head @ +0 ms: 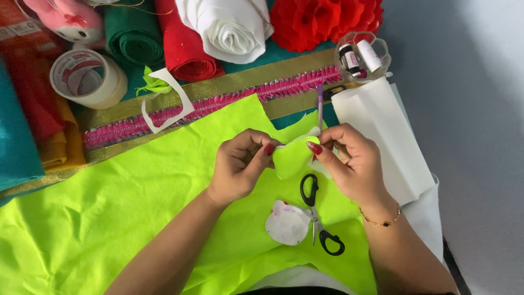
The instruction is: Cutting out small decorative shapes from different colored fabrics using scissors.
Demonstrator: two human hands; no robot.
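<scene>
Scissors [319, 216] lie nearest me on the neon green felt sheet [109, 213], beside a white cutout [287, 223]. Above, I see my left hand [240, 164] and right hand [349, 161] pinching a small green felt piece [292, 155] between them; a tape roll [87, 79] sits beyond.

The grey table [469, 82] to the right lies open. Below the hands, scissors [319, 210] and a white cutout [287, 223] lie touching on the green felt [109, 218]; leftward the felt is bare. Above, the way is crowded: tape roll [87, 79], felt rolls [185, 38], red flower [322, 19], thread box [362, 54], white roll [382, 136].
</scene>
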